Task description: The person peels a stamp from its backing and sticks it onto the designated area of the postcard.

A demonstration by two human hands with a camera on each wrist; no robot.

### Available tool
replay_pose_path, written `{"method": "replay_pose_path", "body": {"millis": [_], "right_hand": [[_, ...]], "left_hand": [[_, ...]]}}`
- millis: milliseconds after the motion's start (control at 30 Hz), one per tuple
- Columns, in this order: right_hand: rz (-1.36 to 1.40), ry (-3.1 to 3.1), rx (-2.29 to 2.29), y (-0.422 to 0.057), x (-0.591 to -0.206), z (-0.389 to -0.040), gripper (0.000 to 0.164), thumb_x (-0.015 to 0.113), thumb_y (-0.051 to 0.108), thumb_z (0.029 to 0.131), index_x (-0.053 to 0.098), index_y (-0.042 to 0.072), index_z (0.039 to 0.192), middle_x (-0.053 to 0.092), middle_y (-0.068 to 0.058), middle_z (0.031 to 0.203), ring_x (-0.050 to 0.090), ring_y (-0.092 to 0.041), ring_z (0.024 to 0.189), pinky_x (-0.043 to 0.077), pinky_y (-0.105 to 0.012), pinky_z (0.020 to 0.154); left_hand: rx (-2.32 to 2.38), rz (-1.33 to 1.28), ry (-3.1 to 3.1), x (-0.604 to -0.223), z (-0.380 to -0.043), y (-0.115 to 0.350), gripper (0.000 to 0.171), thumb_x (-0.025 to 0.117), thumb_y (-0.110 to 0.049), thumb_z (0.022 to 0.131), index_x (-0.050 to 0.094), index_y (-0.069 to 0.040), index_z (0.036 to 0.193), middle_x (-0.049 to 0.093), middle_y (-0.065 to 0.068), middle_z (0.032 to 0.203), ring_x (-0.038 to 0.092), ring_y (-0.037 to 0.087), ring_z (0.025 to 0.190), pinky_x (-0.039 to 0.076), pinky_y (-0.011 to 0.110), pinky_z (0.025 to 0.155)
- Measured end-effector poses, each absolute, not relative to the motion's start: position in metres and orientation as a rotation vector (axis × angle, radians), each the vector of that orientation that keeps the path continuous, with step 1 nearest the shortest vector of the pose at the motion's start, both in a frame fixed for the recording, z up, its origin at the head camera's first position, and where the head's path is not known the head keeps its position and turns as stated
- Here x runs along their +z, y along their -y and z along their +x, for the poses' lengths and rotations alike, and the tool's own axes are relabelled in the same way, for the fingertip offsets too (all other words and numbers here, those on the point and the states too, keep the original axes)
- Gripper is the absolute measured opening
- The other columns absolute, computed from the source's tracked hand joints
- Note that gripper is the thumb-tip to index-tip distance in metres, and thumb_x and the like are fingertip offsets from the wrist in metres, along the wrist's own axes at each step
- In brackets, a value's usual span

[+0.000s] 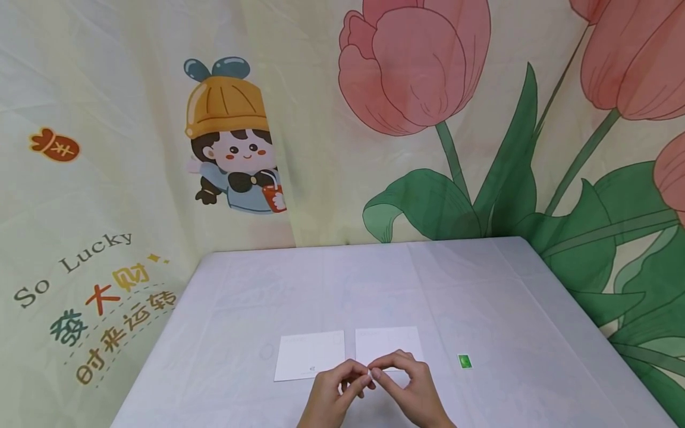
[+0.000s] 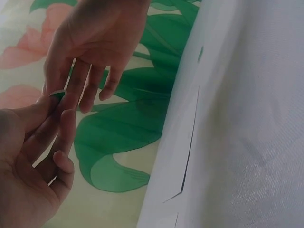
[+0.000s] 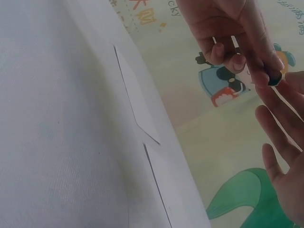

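Over the near edges of the cards, my left hand [image 1: 334, 392] and right hand [image 1: 409, 383] meet fingertip to fingertip. Between them they pinch a small green stamp [image 2: 58, 95], mostly covered by the fingers and dark in the right wrist view. The left thumb and index finger grip one side of it; the right thumb and index finger hold the other. Two white cards lie flat on the table, a left card [image 1: 307, 353] and a right card [image 1: 382, 345], whose near part is hidden behind the right hand.
Another green stamp [image 1: 465, 361] with a white border lies to the right of the cards. A pale cloth covers the table [image 1: 257, 291]. Behind it hangs a printed curtain [image 1: 321, 178] with tulips and a cartoon child, reaching down to the table's far edge.
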State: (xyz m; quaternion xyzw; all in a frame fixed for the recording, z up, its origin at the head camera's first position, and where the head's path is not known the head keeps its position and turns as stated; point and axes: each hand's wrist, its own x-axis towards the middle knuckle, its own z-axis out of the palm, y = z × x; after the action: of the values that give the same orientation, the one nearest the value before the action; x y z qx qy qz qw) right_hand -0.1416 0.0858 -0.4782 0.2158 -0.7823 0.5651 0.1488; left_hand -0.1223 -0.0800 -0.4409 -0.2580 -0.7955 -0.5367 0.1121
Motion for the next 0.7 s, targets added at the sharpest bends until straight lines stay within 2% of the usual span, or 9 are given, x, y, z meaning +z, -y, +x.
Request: {"method": "replay_pose_path", "body": {"millis": [133,233,400,533,700], "right_hand": [[0.581,2.261,1.648,-0.086,-0.485,-0.145,0.007,0.068,0.017,0.084,0.070,0.024,0.087,0.064,0.018,0.083,0.058,-0.008,0.080,0.044,-0.030,0.073],[0.603,2.232,1.631,-0.087,-0.486,-0.146,0.010,0.068,0.016,0.084,0.069,0.025,0.087,0.065,0.018,0.083,0.058,-0.008,0.079,0.045,-0.029,0.072],[0.606,2.207,1.608,-0.086,-0.488,-0.147,0.007,0.068,0.013,0.084,0.069,0.019,0.087,0.065,0.016,0.082,0.059,-0.008,0.078,0.045,-0.028,0.071],[0.501,2.231,1.647,-0.085,-0.486,-0.147,0.006,0.069,0.013,0.082,0.069,0.019,0.085,0.066,0.014,0.079,0.059,-0.008,0.077,0.045,-0.028,0.072],[0.424,2.223,1.648,-0.080,-0.468,-0.141,0.010,0.070,0.004,0.079,0.068,0.014,0.082,0.066,0.010,0.075,0.059,-0.009,0.076,0.046,-0.028,0.071]], "left_hand": [[-1.603,-0.747,2.362,-0.441,-0.122,0.081,0.004,0.060,-0.002,0.087,0.062,-0.005,0.084,0.067,0.005,0.071,0.053,-0.001,0.054,0.042,0.020,0.046],[-1.609,-0.745,2.374,-0.442,-0.122,0.082,0.004,0.059,-0.003,0.088,0.062,-0.005,0.085,0.067,0.005,0.071,0.053,-0.001,0.055,0.042,0.020,0.046],[-1.613,-0.761,2.370,-0.444,-0.123,0.083,0.004,0.059,-0.001,0.087,0.062,-0.004,0.085,0.068,0.005,0.072,0.053,-0.001,0.055,0.042,0.020,0.046],[-1.613,-0.761,2.364,-0.444,-0.122,0.083,0.004,0.060,0.000,0.087,0.061,-0.003,0.084,0.068,0.005,0.072,0.052,-0.002,0.055,0.042,0.020,0.046],[-1.616,-0.755,2.361,-0.444,-0.122,0.084,0.004,0.061,0.001,0.086,0.061,-0.003,0.084,0.068,0.005,0.071,0.054,0.001,0.054,0.042,0.019,0.047]]}}
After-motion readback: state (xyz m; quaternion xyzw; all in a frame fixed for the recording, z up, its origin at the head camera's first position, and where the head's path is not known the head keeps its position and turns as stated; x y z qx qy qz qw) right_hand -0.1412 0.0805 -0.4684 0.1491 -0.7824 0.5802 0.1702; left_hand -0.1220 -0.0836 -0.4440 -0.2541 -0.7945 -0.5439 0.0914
